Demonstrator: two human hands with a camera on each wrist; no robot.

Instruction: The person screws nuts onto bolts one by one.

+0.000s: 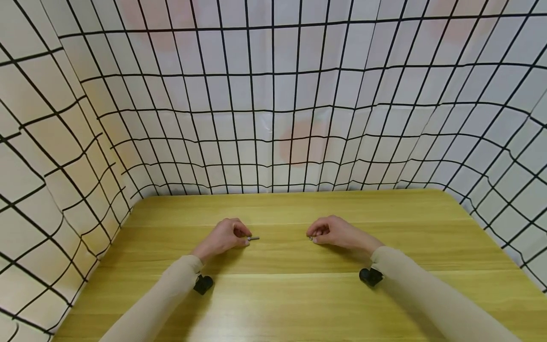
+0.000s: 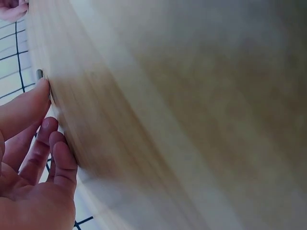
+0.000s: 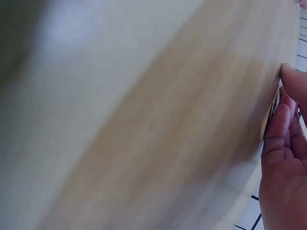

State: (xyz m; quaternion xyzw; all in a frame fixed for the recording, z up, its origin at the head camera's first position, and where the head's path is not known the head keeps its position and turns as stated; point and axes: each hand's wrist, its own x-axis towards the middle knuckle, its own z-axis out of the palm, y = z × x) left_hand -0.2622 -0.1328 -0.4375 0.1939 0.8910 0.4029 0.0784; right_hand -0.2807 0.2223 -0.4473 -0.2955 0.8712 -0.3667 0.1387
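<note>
In the head view my left hand (image 1: 225, 236) pinches a small metal bolt (image 1: 254, 238) between thumb and fingertips, its shank pointing right, low over the wooden table. The bolt's end (image 2: 40, 74) peeks past the thumb in the left wrist view. My right hand (image 1: 338, 232) has thumb and fingertips at a small metal nut (image 1: 310, 238), mostly covered by the fingers. From the right wrist, the thumb and curled fingers of that hand (image 3: 288, 139) show near the tabletop. A gap of bare wood separates the two hands.
The light wooden table (image 1: 273, 304) spreads under both arms. White walls with a black grid (image 1: 273, 114) stand behind it and at both sides. A small black camera (image 1: 203, 284) sits on the left wrist, another camera (image 1: 371, 276) on the right.
</note>
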